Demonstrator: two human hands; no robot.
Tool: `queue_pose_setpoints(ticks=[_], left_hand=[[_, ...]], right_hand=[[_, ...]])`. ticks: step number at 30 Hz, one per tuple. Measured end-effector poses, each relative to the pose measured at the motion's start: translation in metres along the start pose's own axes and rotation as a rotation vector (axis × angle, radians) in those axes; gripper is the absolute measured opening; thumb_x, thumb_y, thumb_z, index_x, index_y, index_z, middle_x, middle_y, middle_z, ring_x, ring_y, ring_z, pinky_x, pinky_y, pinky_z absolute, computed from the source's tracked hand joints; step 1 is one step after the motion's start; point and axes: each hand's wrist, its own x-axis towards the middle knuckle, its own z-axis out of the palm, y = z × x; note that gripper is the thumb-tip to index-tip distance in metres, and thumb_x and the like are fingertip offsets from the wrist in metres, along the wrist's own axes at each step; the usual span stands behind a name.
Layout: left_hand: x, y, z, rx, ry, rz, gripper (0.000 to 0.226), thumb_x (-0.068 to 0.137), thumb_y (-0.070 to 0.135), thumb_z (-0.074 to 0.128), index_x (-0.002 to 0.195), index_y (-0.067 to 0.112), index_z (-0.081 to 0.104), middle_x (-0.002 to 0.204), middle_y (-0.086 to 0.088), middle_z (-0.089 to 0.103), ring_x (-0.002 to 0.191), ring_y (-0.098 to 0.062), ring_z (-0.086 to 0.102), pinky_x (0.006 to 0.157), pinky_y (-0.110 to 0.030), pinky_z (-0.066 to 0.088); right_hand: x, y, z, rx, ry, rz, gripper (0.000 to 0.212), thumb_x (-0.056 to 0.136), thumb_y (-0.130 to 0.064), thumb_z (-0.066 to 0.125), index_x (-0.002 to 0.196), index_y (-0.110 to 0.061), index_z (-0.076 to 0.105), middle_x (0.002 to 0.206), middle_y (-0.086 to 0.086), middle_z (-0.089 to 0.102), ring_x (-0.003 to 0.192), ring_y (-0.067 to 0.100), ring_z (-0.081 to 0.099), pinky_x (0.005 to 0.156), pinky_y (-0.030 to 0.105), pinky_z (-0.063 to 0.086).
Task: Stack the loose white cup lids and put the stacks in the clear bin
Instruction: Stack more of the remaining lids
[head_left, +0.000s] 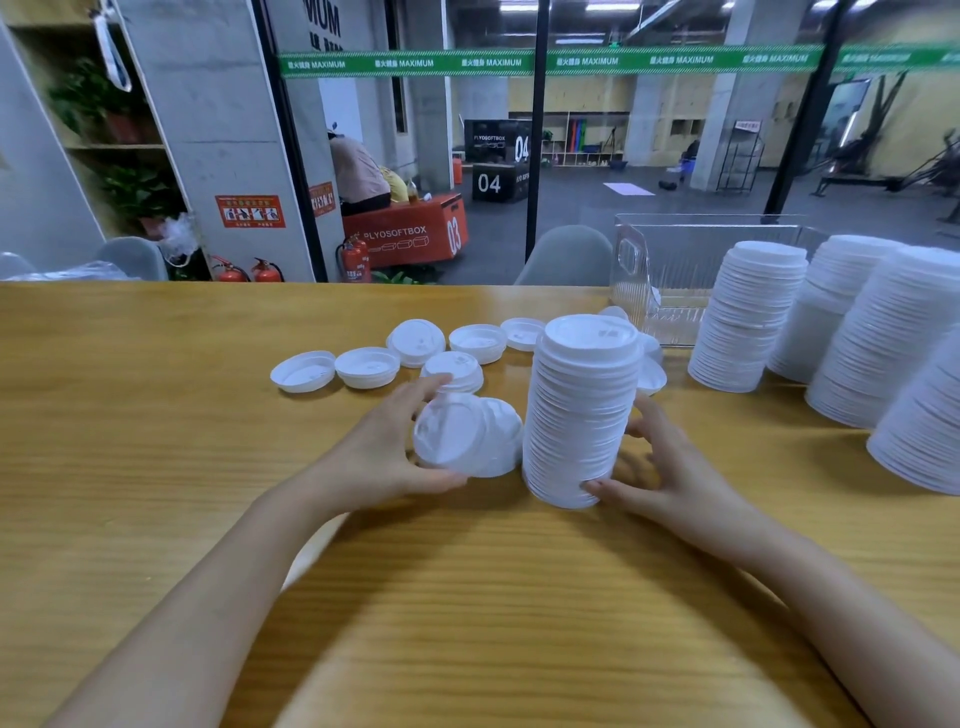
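Gripping a small bunch of lids (457, 436) tilted on edge, the left hand (384, 447) has its thumb under them and fingers over, just at 9 o'clock of the tall stack (582, 410). The right hand (660, 467) wraps that stack's base from 3 o'clock, thumb in front, fingers behind. The stack stands upright on the table (156, 415). Loose lids (363, 366) lie scattered at 11–12 o'clock of the hands (some rim up, some dome up). The clear bin (670, 260) sits at 1 o'clock by the far table edge. Other stacks (748, 317) stand at 2–3 o'clock, in front of the bin.
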Motion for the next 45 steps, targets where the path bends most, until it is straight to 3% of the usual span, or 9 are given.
queue_pose_setpoints(ticks=[3, 7, 16, 25, 28, 34, 38, 41, 45], left_hand=[[0.003, -0.001, 0.001, -0.052, 0.102, -0.036, 0.085, 0.062, 0.033, 0.092, 0.13, 0.034, 0.042, 0.124, 0.025, 0.049, 0.109, 0.018, 0.046, 0.085, -0.002, 0.036], [0.004, -0.002, 0.0, -0.125, 0.173, -0.08, 0.089, 0.05, 0.058, 0.078, 0.131, 0.039, 0.046, 0.128, 0.02, 0.049, 0.115, 0.005, 0.048, 0.092, -0.013, 0.04], [0.0, 0.01, 0.003, -0.194, 0.075, -0.066, 0.087, 0.054, 0.039, 0.082, 0.134, 0.031, 0.048, 0.128, 0.021, 0.051, 0.115, 0.015, 0.047, 0.088, -0.002, 0.038], [-0.003, 0.022, -0.001, -0.245, 0.097, -0.139, 0.081, 0.045, 0.057, 0.076, 0.123, 0.04, 0.057, 0.111, 0.023, 0.063, 0.089, 0.008, 0.057, 0.084, -0.023, 0.049], [-0.004, 0.025, -0.001, -0.258, 0.089, -0.12, 0.079, 0.045, 0.058, 0.075, 0.121, 0.039, 0.059, 0.11, 0.019, 0.063, 0.083, 0.011, 0.055, 0.072, -0.008, 0.041], [-0.004, 0.024, 0.0, -0.206, 0.112, -0.119, 0.089, 0.047, 0.061, 0.074, 0.131, 0.038, 0.053, 0.122, 0.026, 0.055, 0.103, 0.02, 0.046, 0.076, 0.0, 0.037], [-0.001, 0.029, -0.003, -0.248, 0.204, -0.112, 0.081, 0.058, 0.051, 0.078, 0.133, 0.04, 0.049, 0.123, 0.029, 0.052, 0.103, 0.024, 0.045, 0.092, -0.011, 0.037], [0.004, 0.041, -0.008, -0.337, 0.318, -0.088, 0.076, 0.053, 0.061, 0.078, 0.121, 0.041, 0.052, 0.118, 0.028, 0.058, 0.111, 0.009, 0.052, 0.101, -0.024, 0.04], [0.014, 0.074, -0.01, -0.378, 0.341, 0.041, 0.076, 0.059, 0.057, 0.077, 0.127, 0.032, 0.054, 0.124, 0.019, 0.06, 0.114, 0.005, 0.054, 0.089, -0.008, 0.038]], right_hand=[[0.0, 0.0, 0.0, 0.005, 0.0, 0.004, 0.099, 0.067, -0.07, 0.072, 0.148, -0.041, 0.023, 0.131, -0.025, 0.051, 0.127, -0.008, 0.039, 0.103, 0.033, 0.037], [0.0, 0.001, 0.001, 0.007, 0.003, 0.006, 0.101, 0.064, -0.07, 0.068, 0.149, -0.041, 0.022, 0.131, -0.028, 0.049, 0.128, -0.007, 0.039, 0.103, 0.032, 0.036], [0.0, 0.002, 0.0, 0.012, -0.001, -0.003, 0.099, 0.065, -0.068, 0.068, 0.149, -0.042, 0.021, 0.133, -0.024, 0.051, 0.129, -0.003, 0.04, 0.104, 0.035, 0.038], [0.002, 0.005, 0.001, 0.015, -0.003, -0.005, 0.099, 0.065, -0.068, 0.069, 0.148, -0.045, 0.02, 0.134, -0.022, 0.05, 0.13, -0.001, 0.04, 0.107, 0.038, 0.037], [0.001, 0.006, 0.001, 0.012, -0.001, -0.004, 0.098, 0.068, -0.064, 0.072, 0.148, -0.045, 0.019, 0.134, -0.02, 0.051, 0.13, 0.001, 0.04, 0.106, 0.038, 0.037], [0.001, 0.007, 0.001, 0.011, -0.006, -0.01, 0.098, 0.073, -0.056, 0.076, 0.149, -0.046, 0.017, 0.134, -0.021, 0.05, 0.13, 0.002, 0.04, 0.107, 0.039, 0.037], [0.001, 0.005, 0.0, 0.02, 0.014, -0.019, 0.098, 0.068, -0.065, 0.073, 0.148, -0.047, 0.019, 0.134, -0.024, 0.049, 0.13, 0.003, 0.039, 0.109, 0.042, 0.036], [0.0, 0.001, -0.002, 0.041, 0.074, -0.043, 0.094, 0.07, -0.067, 0.074, 0.144, -0.054, 0.019, 0.135, -0.027, 0.044, 0.132, 0.0, 0.035, 0.111, 0.032, 0.03], [0.0, -0.005, -0.002, 0.074, 0.13, -0.06, 0.093, 0.071, -0.073, 0.065, 0.148, -0.049, 0.017, 0.137, -0.027, 0.042, 0.133, 0.003, 0.035, 0.111, 0.03, 0.028]])
